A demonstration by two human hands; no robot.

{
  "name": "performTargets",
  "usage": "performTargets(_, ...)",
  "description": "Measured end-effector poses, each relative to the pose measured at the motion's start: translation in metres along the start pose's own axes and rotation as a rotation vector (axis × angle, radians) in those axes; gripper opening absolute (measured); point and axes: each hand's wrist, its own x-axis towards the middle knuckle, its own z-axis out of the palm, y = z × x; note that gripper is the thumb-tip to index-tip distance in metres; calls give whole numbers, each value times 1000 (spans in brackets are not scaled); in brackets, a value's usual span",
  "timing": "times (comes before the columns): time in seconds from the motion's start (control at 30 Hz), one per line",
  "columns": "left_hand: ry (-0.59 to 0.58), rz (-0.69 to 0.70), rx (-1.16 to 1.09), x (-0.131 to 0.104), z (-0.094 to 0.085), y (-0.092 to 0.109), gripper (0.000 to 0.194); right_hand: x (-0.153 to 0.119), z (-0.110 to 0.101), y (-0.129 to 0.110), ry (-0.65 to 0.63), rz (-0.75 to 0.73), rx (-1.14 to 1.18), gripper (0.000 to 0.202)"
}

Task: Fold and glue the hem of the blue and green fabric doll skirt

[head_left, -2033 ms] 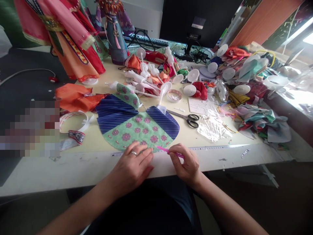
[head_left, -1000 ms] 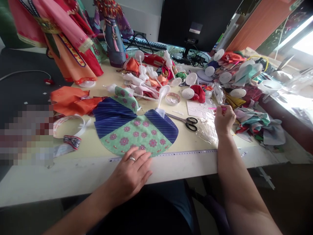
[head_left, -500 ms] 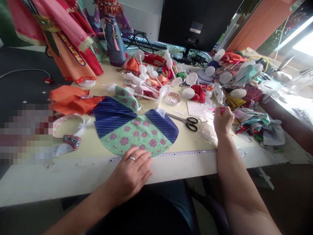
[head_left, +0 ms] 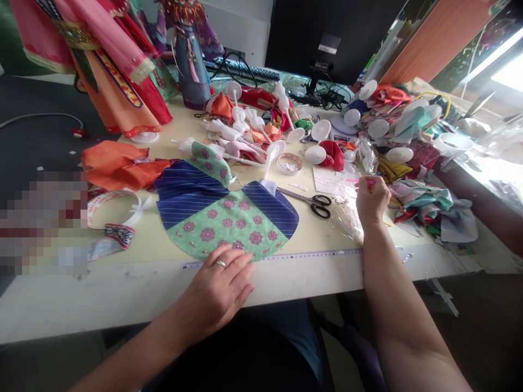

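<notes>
My left hand lies flat with a ring on one finger, its fingertips on the lower edge of a green flowered cloth with blue striped panels. Beneath the fingers runs a clear ruler along the table edge. My right hand is closed around a small pink thing, partly hidden by the fingers, above a clear plastic bag. Black-handled scissors lie between the cloth and the bag. A white paper is just left of my right hand.
White doll parts and round stands lie behind the cloth. Tape rolls and orange fabric are on the table. Dressed dolls stand at the back left, a monitor behind. Fabric scraps heap at the right.
</notes>
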Motion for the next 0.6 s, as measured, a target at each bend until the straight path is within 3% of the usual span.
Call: performTargets(0.6,8,-21,-18,-2,3,0,23,2,4,6,-7,-15,21,19)
